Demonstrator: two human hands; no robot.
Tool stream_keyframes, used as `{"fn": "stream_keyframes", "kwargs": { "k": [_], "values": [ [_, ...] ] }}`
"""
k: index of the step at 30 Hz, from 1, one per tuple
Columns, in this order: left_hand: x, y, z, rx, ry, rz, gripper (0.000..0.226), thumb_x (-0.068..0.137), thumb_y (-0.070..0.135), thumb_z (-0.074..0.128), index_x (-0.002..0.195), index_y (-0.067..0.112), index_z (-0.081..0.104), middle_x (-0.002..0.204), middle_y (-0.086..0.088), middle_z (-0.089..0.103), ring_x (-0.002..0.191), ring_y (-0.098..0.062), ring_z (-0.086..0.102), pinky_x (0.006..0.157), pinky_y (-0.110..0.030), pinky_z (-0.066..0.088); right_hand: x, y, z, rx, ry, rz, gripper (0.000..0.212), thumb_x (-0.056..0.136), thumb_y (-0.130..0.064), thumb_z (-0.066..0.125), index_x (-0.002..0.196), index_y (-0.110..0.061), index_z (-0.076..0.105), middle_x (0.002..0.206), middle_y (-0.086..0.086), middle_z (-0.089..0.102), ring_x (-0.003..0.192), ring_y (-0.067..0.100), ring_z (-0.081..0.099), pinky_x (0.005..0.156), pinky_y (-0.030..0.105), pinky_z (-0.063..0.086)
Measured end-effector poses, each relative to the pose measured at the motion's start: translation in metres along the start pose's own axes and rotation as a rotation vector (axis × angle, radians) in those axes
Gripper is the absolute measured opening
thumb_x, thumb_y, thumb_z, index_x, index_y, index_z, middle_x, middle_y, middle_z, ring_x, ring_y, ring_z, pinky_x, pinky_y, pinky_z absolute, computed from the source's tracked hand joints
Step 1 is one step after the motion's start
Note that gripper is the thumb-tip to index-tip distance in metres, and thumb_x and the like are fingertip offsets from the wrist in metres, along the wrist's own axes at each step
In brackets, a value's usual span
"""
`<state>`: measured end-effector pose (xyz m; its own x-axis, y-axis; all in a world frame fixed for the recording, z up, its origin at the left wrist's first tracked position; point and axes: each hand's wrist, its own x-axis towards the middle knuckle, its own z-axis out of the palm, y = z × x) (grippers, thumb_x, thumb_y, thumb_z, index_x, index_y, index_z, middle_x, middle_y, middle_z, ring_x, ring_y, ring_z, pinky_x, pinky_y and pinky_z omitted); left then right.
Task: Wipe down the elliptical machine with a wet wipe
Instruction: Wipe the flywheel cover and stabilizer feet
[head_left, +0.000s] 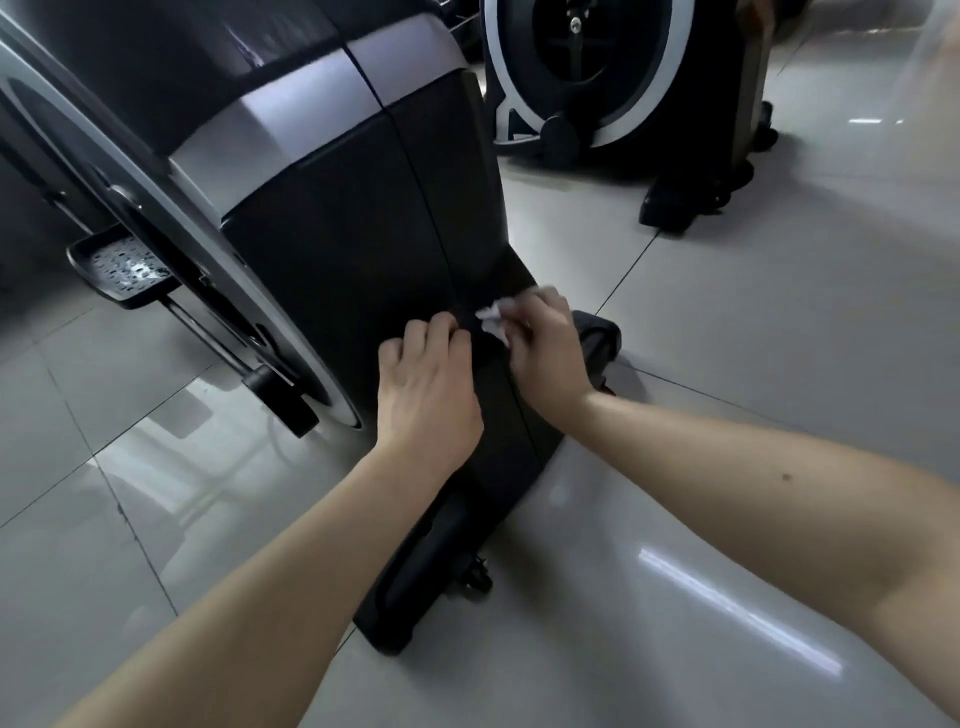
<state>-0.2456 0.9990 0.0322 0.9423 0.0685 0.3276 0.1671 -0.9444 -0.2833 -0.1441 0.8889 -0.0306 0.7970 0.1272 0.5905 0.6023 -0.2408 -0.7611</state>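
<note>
a: forearms (260, 571) reach in from the bottom edge. biggest thing?
b: elliptical (337, 208), black casing, standing on the tiled floor (727, 364).
a: hands?
b: left hand (428, 384) rests low on the casing, fingers curled, holding nothing. right hand (545, 353), just beside it, pinches the wipe (491, 318).
a: where's the wipe?
b: crumpled, white, against the casing's lower edge.

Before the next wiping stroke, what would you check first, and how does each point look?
1. Grip: right hand pinches the wet wipe: ok.
2. Contact: wet wipe touches the black housing, low down: ok.
3. Bracing: left hand rests on the black housing, fingers curled: ok.
4. Leftward path: left hand sits close beside the wet wipe: not ok.
5. Moisture left in the wet wipe: cannot tell.
6. Black housing clean yet: cannot tell.
</note>
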Motion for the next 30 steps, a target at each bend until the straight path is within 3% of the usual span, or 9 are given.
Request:
{"fn": "stream_keyframes", "kwargs": {
  "k": [2,5,11,13,17,21,23,25,30],
  "values": [
    [-0.005,0.000,0.003,-0.001,-0.011,0.005,0.052,0.085,0.025,0.060,0.136,0.014,0.053,0.144,-0.004,0.044,0.122,-0.026,0.045,0.099,-0.041,0.037,-0.022,0.024,0.000,-0.084,-0.092,0.288,0.018,0.089,0.005,0.059,0.082,-0.012,0.059,0.092,0.001,0.057,0.094,0.023,0.060,0.078,0.027,0.045],
    [-0.008,0.002,0.007,0.039,-0.011,0.023,0.063,0.085,0.026,0.060,0.145,0.012,0.046,0.151,-0.005,0.038,0.128,-0.027,0.042,0.103,-0.041,0.035,-0.026,0.032,0.004,-0.065,-0.086,0.586,0.019,0.091,-0.007,0.062,0.079,-0.020,0.056,0.095,0.006,0.064,0.093,0.026,0.064,0.079,0.034,0.050],
    [-0.009,0.003,0.014,0.044,-0.009,0.032,0.068,0.084,0.026,0.058,0.148,0.009,0.043,0.153,-0.007,0.038,0.130,-0.027,0.042,0.104,-0.043,0.035,0.018,-0.005,-0.003,0.104,0.003,0.316,0.018,0.093,-0.006,0.063,0.089,-0.023,0.066,0.102,-0.003,0.059,0.091,0.003,0.060,0.079,0.010,0.045],
    [-0.011,0.004,0.019,0.043,-0.023,0.055,0.069,0.084,0.026,0.058,0.150,0.009,0.041,0.154,-0.007,0.036,0.131,-0.026,0.041,0.105,-0.043,0.034,0.001,0.014,0.004,0.058,0.018,0.373,0.018,0.094,-0.002,0.060,0.090,-0.019,0.064,0.099,0.005,0.059,0.091,0.015,0.061,0.077,0.007,0.041],
    [-0.016,0.009,0.025,0.088,-0.050,0.072,0.076,0.083,0.026,0.064,0.153,0.011,0.036,0.156,-0.006,0.034,0.133,-0.025,0.037,0.108,-0.042,0.031,-0.033,0.046,0.009,-0.113,-0.077,0.650,0.010,0.094,-0.006,0.059,0.085,-0.009,0.061,0.095,0.011,0.061,0.091,0.027,0.059,0.075,0.024,0.042],
    [-0.016,0.014,0.032,0.110,-0.087,0.098,0.084,0.079,0.020,0.070,0.154,0.014,0.033,0.156,-0.004,0.029,0.134,-0.024,0.028,0.109,-0.041,0.027,0.018,0.025,-0.010,-0.074,-0.057,0.493,0.017,0.094,-0.020,0.068,0.077,-0.018,0.067,0.080,-0.001,0.066,0.072,0.012,0.060,0.060,0.015,0.038],
    [-0.017,0.016,0.036,0.128,-0.063,0.114,0.078,0.080,0.022,0.068,0.151,0.013,0.039,0.154,-0.004,0.032,0.132,-0.024,0.030,0.107,-0.041,0.024,0.038,0.013,-0.012,0.020,-0.008,0.398,0.006,0.090,-0.016,0.069,0.090,-0.018,0.075,0.091,-0.005,0.073,0.081,0.006,0.066,0.071,0.009,0.046],
    [-0.017,0.018,0.036,0.121,-0.052,0.129,0.068,0.084,0.027,0.064,0.148,0.012,0.044,0.152,-0.004,0.037,0.130,-0.024,0.034,0.105,-0.041,0.025,0.030,0.019,-0.007,0.097,0.039,0.380,0.010,0.089,-0.013,0.069,0.092,-0.021,0.072,0.097,-0.002,0.072,0.087,0.008,0.067,0.078,0.017,0.052],
    [-0.025,0.021,0.036,0.091,-0.071,0.138,0.062,0.085,0.033,0.062,0.142,0.012,0.052,0.149,-0.004,0.043,0.128,-0.024,0.040,0.105,-0.042,0.028,-0.032,0.061,0.009,-0.072,-0.056,0.651,0.014,0.091,-0.009,0.065,0.086,-0.022,0.062,0.100,0.003,0.067,0.096,0.023,0.064,0.087,0.035,0.053]
  ]
}}
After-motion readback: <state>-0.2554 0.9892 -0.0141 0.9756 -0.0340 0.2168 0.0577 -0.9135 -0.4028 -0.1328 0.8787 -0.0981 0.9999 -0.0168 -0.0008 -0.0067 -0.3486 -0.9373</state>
